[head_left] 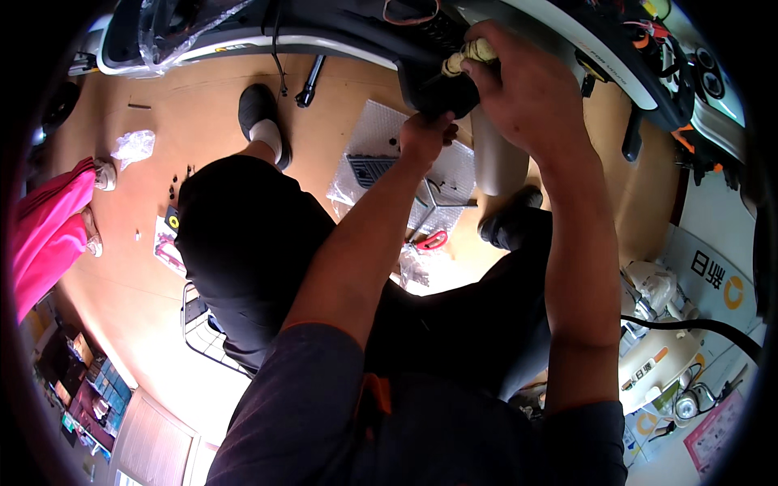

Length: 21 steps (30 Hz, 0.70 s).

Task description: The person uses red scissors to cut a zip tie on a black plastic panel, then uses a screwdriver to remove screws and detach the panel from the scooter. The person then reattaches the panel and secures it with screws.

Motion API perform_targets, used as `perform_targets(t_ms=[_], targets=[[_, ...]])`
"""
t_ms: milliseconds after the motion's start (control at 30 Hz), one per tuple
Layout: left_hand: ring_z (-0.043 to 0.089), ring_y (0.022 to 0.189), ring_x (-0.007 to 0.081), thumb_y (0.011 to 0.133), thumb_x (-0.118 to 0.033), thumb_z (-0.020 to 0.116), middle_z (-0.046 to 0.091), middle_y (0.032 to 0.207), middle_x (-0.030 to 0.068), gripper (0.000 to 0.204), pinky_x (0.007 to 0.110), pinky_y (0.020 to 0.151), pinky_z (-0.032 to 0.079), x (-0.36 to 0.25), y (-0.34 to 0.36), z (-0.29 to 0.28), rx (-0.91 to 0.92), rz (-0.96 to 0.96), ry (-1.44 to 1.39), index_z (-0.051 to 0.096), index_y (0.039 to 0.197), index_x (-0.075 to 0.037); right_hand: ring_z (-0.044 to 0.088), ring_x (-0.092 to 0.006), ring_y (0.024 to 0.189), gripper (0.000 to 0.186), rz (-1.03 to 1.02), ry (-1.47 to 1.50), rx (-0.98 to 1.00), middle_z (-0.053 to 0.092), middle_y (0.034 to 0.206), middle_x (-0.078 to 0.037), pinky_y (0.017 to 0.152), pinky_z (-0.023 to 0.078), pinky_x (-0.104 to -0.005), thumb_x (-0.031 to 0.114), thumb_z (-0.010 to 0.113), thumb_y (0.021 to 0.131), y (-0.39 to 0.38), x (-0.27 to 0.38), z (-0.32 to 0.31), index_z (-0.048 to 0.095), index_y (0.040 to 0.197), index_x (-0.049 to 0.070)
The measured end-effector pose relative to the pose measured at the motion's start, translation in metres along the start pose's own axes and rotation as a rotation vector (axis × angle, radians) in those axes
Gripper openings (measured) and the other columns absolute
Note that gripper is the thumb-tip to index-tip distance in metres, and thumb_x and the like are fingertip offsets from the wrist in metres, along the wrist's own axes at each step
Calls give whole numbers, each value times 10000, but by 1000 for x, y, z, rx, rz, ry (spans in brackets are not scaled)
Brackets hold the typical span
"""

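Note:
My right hand [519, 89] is closed around a screwdriver with a thick, ridged, pale yellow handle [470, 58]. Its dark tip end reaches toward a black plastic part [442, 93] on the scooter in front of me. Below that part, my left hand [425, 138] has its fingers curled against the lower edge; some fingertips are hidden. The scooter's white and black body panels [604, 53] stretch across the far side.
On the floor between my feet, bubble wrap [381, 121] lies under a black grille-like piece [371, 170] and a metal bracket [438, 204]. Red-handled scissors [431, 240] lie nearer. Someone in pink trousers [53, 231] stands at left; a white box [705, 267] is at right.

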<state>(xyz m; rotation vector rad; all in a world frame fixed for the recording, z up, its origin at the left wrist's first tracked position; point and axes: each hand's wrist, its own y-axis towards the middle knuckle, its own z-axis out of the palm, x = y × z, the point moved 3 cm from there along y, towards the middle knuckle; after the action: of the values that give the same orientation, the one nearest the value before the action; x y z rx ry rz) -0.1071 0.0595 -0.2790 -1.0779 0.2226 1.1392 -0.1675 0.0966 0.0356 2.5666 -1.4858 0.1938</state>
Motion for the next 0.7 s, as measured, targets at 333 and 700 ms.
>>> perform_targets(t_ms=[333, 700], targets=[[686, 686, 150, 932, -224, 817, 738, 826, 72, 245, 288, 595, 526, -13, 0, 4, -67, -18, 7, 716, 951, -2, 716, -389, 783, 328, 87, -277, -49, 733, 858, -138, 677, 575, -483, 371, 705, 954, 7, 0, 12, 646, 1129, 100], [682, 698, 139, 938, -227, 799, 737, 828, 57, 227, 288, 610, 523, -14, -3, 2, -45, -10, 17, 711, 957, -18, 726, -345, 795, 293, -225, -64, -153, 731, 828, -121, 681, 558, -450, 241, 777, 854, 3, 7, 1, 657, 1090, 116]])
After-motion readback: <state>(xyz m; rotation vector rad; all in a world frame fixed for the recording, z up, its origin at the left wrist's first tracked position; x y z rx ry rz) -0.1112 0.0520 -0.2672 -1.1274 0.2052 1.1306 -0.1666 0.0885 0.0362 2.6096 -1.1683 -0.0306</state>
